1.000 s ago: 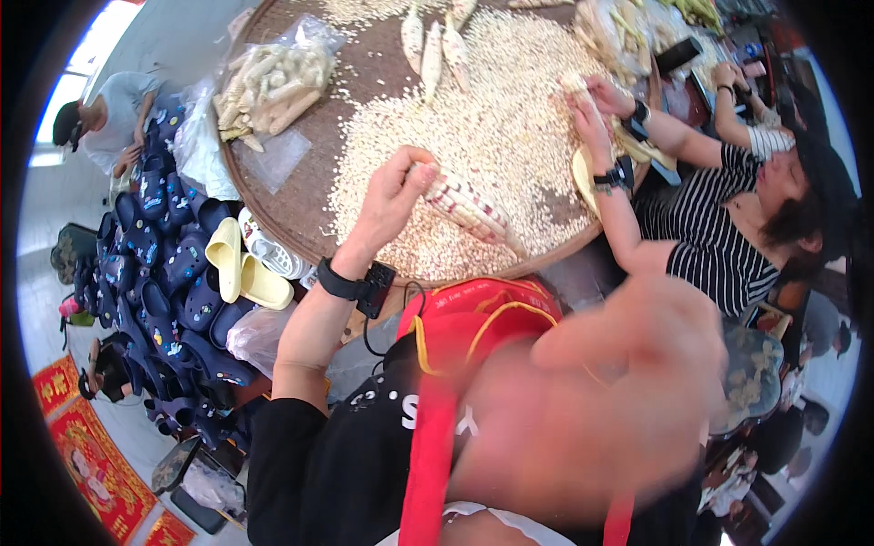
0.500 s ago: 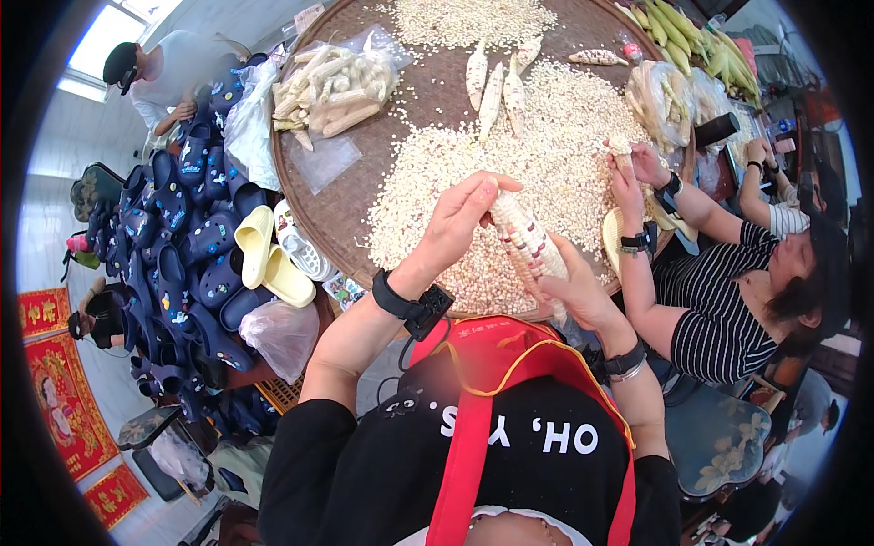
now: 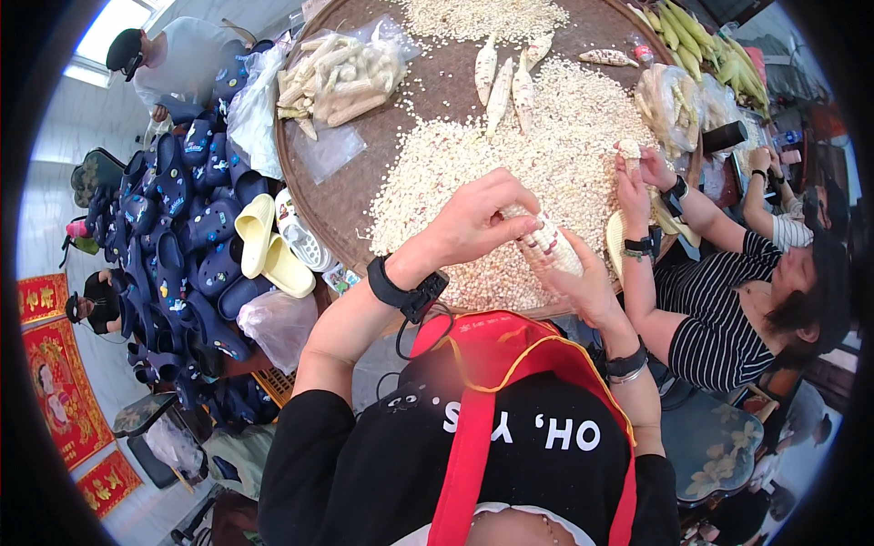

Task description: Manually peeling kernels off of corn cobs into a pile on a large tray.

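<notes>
A partly stripped ear of corn (image 3: 549, 249), white with some dark red kernels, is held above the near rim of a big round woven tray (image 3: 350, 196). My right hand (image 3: 590, 284) wraps around its lower end. At the upper end, my left hand (image 3: 482, 218) is closed, thumb and fingers pressed to the kernels. Loose kernels (image 3: 428, 187) spread thickly over the tray beneath my hands. Beyond them lie several whole ears of corn (image 3: 499, 96). Bare cobs (image 3: 341, 77) are heaped on a plastic bag at the tray's far left.
Dark blue clogs (image 3: 205, 227) pile up on the left, with yellow slides (image 3: 264, 246) beside the tray. At right, a person in a striped top (image 3: 728, 291) works on another cob. Bagged cobs (image 3: 669, 100) and green-husked corn (image 3: 683, 36) lie at far right.
The ear has turned in my hands, and my left thumb now presses on its upper end. My left hand has shifted slightly right. The view has tilted a little.
</notes>
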`<state>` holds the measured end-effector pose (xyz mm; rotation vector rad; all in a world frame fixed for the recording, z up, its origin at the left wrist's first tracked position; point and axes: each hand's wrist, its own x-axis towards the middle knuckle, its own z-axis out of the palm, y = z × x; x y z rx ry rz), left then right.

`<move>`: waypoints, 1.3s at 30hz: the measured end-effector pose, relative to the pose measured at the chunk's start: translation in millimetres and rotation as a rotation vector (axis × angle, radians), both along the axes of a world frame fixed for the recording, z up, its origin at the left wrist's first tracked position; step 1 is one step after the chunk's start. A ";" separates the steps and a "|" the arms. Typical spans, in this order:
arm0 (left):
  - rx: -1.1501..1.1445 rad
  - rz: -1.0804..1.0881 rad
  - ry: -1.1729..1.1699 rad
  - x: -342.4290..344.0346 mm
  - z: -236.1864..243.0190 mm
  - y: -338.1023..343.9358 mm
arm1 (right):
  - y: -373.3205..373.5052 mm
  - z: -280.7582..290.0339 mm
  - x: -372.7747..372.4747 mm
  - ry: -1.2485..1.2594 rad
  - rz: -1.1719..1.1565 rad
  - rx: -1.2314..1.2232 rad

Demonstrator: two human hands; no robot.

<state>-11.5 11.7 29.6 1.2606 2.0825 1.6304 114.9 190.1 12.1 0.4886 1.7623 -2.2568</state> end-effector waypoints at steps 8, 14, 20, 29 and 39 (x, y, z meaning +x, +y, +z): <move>0.032 0.048 0.084 -6.4 -14.8 1.6 | 3.6 -3.1 -4.2 -0.060 0.051 -0.052; 0.100 -0.023 0.071 -12.1 -21.5 -5.7 | 14.5 -9.7 -7.9 -0.157 0.067 -0.257; 0.073 0.083 -0.302 -10.3 -17.0 -3.0 | 13.7 -18.0 -13.3 -0.144 0.027 -0.134; 0.019 0.193 0.065 -7.1 -31.0 10.0 | 4.9 -20.5 -14.7 -0.106 0.019 -0.100; 0.080 0.262 0.328 -12.2 -40.3 14.2 | 4.5 -22.5 -17.3 -0.164 0.013 -0.154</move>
